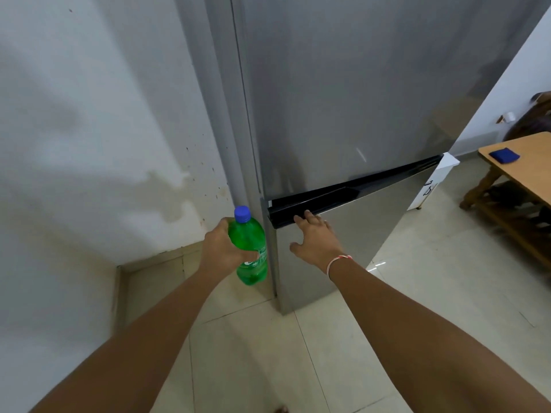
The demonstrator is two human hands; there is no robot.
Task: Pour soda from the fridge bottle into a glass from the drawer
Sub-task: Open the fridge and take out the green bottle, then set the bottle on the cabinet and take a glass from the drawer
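A pale tiled floor (343, 353) carries everything here. The grey fridge (343, 114) stands on it beside the white wall — its lower corner meets the tiles near the skirting. At the right edge a wooden worktop (530, 165) stands on the same floor (only a corner of it shows), and a folded blue cloth (504, 155) lies flat near its edge.

You can read almost nothing here. The green bottle (250, 244) carries a label with white print, but it is too blurred to make out any word. On the white object (429, 186) beside the fridge (343, 114) there are dark handwritten marks, perhaps digits, not legible.
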